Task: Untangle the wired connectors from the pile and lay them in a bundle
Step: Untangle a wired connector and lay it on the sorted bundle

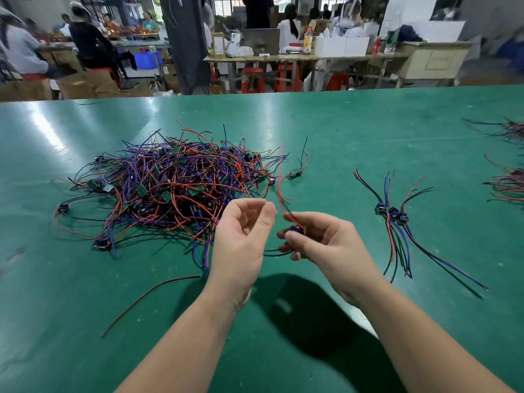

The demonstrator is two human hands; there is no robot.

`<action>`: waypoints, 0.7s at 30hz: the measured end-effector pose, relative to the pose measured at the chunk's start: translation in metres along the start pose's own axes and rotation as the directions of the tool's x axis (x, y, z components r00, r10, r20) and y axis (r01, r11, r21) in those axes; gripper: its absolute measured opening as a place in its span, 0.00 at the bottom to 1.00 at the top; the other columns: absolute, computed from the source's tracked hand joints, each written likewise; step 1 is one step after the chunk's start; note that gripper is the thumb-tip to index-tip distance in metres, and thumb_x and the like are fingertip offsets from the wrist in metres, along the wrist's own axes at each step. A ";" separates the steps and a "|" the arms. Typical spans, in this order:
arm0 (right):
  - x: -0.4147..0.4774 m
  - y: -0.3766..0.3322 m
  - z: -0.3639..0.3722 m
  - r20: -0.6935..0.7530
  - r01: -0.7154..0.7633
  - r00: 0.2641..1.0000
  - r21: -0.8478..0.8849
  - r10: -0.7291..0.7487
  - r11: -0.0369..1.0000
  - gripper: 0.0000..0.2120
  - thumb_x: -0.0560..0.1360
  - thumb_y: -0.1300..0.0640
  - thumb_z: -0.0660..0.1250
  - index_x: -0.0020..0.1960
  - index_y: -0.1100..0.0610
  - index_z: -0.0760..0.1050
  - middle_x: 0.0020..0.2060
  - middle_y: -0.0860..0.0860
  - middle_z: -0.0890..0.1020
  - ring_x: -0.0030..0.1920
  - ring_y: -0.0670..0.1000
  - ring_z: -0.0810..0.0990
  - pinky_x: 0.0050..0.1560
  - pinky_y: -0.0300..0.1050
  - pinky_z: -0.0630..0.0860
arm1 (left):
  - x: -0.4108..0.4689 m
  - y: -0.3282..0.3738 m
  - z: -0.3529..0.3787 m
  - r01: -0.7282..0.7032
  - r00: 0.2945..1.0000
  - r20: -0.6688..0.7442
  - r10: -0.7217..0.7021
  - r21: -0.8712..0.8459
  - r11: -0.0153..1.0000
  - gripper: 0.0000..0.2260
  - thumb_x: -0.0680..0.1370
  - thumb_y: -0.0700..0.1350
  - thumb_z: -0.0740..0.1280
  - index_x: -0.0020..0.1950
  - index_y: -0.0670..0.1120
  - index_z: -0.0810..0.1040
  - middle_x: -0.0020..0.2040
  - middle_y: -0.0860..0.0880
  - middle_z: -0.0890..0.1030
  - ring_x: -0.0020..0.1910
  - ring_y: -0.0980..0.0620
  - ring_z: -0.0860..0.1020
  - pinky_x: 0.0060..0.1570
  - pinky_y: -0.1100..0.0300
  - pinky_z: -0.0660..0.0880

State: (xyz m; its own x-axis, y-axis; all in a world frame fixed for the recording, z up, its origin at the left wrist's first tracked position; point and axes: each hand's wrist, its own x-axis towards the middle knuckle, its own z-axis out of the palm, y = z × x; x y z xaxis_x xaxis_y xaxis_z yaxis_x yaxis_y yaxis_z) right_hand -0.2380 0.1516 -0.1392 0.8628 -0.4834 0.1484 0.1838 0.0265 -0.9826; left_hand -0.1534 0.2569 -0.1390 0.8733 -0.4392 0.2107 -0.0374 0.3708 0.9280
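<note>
right hand: grips one wired connector at its fingertips; red wire blurred, trailing upward.
left hand: fingers curled, thumb meeting forefinger; wire pinched or not, cannot tell.
pile: tangled, left of both hands.
bundle: right, on green table.

I'm looking into a factory assembly workshop. A long green work table holds a pile of wired connectors at 9 o'clock. Seated workers crowd benches at 10 o'clock beside cardboard boxes. Red plastic stools stand under a cluttered bench at 12.
</note>
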 end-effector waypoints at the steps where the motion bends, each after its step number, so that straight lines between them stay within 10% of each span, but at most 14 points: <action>1: 0.000 -0.003 -0.002 -0.009 -0.047 0.999 0.110 0.048 0.993 0.11 0.73 0.70 0.66 0.51 0.57 0.79 0.40 0.57 0.85 0.35 0.51 0.83 0.33 0.37 0.76 | 0.002 0.000 -0.001 0.027 1.000 -0.003 -0.027 0.055 0.998 0.10 0.73 0.53 0.70 0.47 0.49 0.76 0.46 0.47 0.80 0.49 0.50 0.79 0.53 0.53 0.76; 8: 0.003 -0.016 -0.013 -0.053 -0.170 0.981 0.233 0.187 0.957 0.09 0.66 0.57 0.68 0.45 0.55 0.83 0.42 0.50 0.85 0.42 0.46 0.79 0.41 0.38 0.71 | -0.003 0.006 0.002 0.546 0.818 0.220 -0.532 -0.002 0.838 0.08 0.78 0.49 0.64 0.51 0.45 0.75 0.44 0.48 0.80 0.37 0.51 0.81 0.37 0.59 0.79; 21: 0.002 -0.013 -0.012 0.022 -0.275 0.961 0.185 0.276 0.943 0.09 0.64 0.56 0.70 0.40 0.60 0.84 0.37 0.55 0.84 0.36 0.48 0.80 0.38 0.37 0.77 | -0.019 -0.001 0.012 0.471 0.830 0.295 -0.473 0.080 0.878 0.14 0.65 0.50 0.73 0.44 0.41 0.80 0.34 0.48 0.82 0.21 0.55 0.74 0.26 0.61 0.76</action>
State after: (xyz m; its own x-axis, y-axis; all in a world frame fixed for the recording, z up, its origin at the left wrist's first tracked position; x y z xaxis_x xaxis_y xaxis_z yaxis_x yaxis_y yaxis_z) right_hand -0.2440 0.1401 -0.1270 0.8901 -0.4379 -0.1261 0.0231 0.3198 -0.9472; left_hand -0.1757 0.2553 -0.1408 0.5995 -0.7816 -0.1727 0.3402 0.0535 0.9388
